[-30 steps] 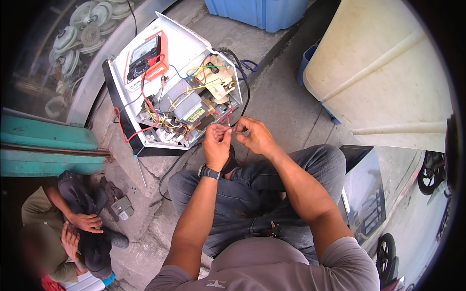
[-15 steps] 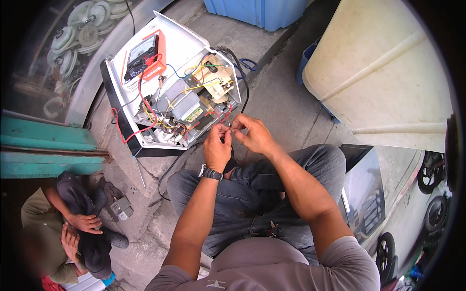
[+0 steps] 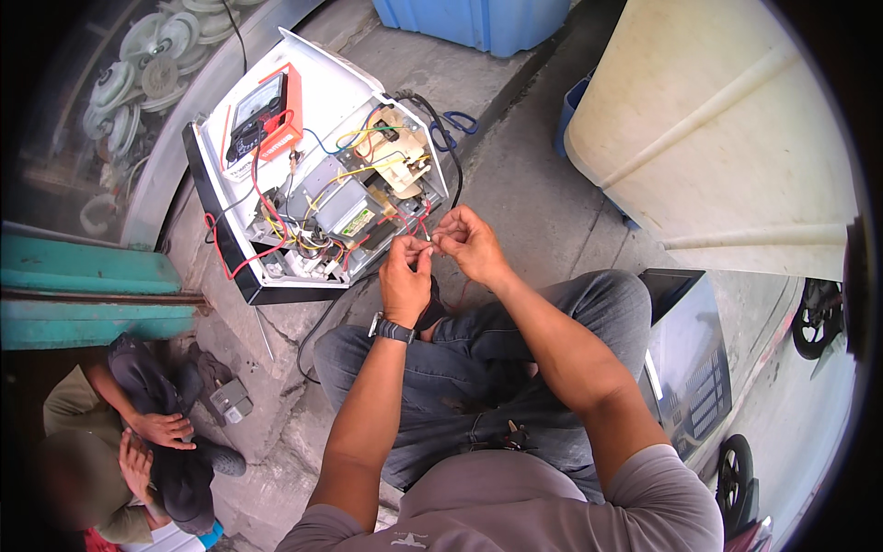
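Observation:
In front of my crossed legs lies an opened white appliance (image 3: 354, 83), apparently a microwave oven, its wiring and transformer (image 3: 345, 207) exposed. My left hand (image 3: 405, 281) and my right hand (image 3: 471, 248) meet just past its near right corner, fingertips pinched close together. Between them is a thin red wire (image 3: 422, 224) with a small pale end; it leads back to the components. Which fingers grip which part is too small to make out fully. An analog multimeter (image 3: 258, 109) in an orange holder rests on the appliance, with red and black leads.
A dark panel with a vented side (image 3: 694, 368) stands right of my knee. A large cream-coloured container (image 3: 699, 138) and a blue bin (image 3: 474, 23) lie beyond. At lower left sits another person (image 3: 101, 451), hands apart from mine. A black cord (image 3: 317, 340) crosses the pavement.
The view has shifted slightly, so the appliance appears a little further left. My hands remain pinched together at the red wire, with only small finger movement.

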{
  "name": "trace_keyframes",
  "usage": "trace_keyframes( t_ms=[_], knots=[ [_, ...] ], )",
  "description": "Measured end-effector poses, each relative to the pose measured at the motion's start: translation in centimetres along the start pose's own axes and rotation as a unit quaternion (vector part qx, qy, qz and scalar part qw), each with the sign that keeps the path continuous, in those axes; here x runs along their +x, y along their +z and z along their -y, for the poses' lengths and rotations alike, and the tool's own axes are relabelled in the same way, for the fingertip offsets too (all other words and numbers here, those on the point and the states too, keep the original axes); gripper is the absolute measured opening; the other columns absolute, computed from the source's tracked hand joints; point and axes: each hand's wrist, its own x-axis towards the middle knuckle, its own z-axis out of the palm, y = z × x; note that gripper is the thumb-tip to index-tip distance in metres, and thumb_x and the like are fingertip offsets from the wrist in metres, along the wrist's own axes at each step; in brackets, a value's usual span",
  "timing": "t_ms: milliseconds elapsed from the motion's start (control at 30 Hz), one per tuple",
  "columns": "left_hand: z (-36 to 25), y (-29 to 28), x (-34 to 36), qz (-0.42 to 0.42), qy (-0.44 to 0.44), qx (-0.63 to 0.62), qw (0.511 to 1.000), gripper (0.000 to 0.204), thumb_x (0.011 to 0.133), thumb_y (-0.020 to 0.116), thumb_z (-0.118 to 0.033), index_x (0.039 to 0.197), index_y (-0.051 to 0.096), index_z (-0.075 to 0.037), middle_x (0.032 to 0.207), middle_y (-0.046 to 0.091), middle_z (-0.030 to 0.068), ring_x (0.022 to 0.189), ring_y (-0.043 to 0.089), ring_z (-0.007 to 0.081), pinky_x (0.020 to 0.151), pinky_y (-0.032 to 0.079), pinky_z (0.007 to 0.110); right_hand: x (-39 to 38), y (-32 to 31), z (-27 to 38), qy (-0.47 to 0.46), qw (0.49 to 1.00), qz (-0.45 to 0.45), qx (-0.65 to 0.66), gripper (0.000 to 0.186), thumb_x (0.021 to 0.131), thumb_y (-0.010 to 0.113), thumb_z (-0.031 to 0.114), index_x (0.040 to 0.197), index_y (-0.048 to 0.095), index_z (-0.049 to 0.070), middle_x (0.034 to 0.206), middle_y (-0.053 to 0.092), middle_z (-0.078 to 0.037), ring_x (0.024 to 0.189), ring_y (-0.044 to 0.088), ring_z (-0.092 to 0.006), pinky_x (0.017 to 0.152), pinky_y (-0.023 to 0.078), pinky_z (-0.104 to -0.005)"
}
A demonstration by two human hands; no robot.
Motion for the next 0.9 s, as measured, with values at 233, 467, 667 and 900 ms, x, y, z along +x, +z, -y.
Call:
trace_keyframes(
  t_ms=[233,467,667,900],
  knots=[
    [0.8,0.2,0.3,0.007,-0.034,-0.086,0.996,0.021,0.094,0.069,0.007,0.106,0.053,0.000,0.100,0.072,0.0099,0.086,0.070,0.0126,0.077,0.057,0.026,-0.6,0.2,-0.6,0.059,0.997,-0.005,-0.040,0.016,0.089,0.072,-0.002,0.103,0.065,0.002,0.090,0.071,-0.005,0.076,0.068,-0.0106,0.068,0.059,-0.0284],
    [2.2,0.1,0.2,0.008,-0.069,-0.135,0.988,0.025,0.094,0.069,0.008,0.109,0.051,-0.002,0.100,0.071,0.0094,0.090,0.069,0.0121,0.082,0.056,0.025,-1.6,0.5,0.9,-0.021,0.979,0.004,-0.200,0.011,0.086,0.074,0.007,0.095,0.071,0.001,0.085,0.070,-0.008,0.076,0.070,-0.0162,0.070,0.057,-0.0332],
    [1.5,0.0,0.2,0.009,-0.070,-0.140,0.988,0.024,0.094,0.070,0.007,0.108,0.052,-0.002,0.099,0.071,0.0089,0.090,0.070,0.0126,0.081,0.056,0.025,-2.7,0.6,2.0,-0.091,0.952,-0.004,-0.294,0.014,0.090,0.074,0.008,0.101,0.072,0.001,0.091,0.070,-0.011,0.075,0.070,-0.0201,0.068,0.056,-0.0331],
    [1.0,-0.4,0.2,0.020,-0.034,-0.078,0.996,0.019,0.095,0.069,0.006,0.106,0.055,-0.001,0.102,0.074,0.0113,0.090,0.073,0.0141,0.079,0.058,0.026,-3.4,0.6,2.6,-0.159,0.917,0.013,-0.367,0.014,0.089,0.071,0.009,0.102,0.069,0.003,0.097,0.068,-0.016,0.083,0.070,-0.0368,0.075,0.057,-0.0453]
  ],
)
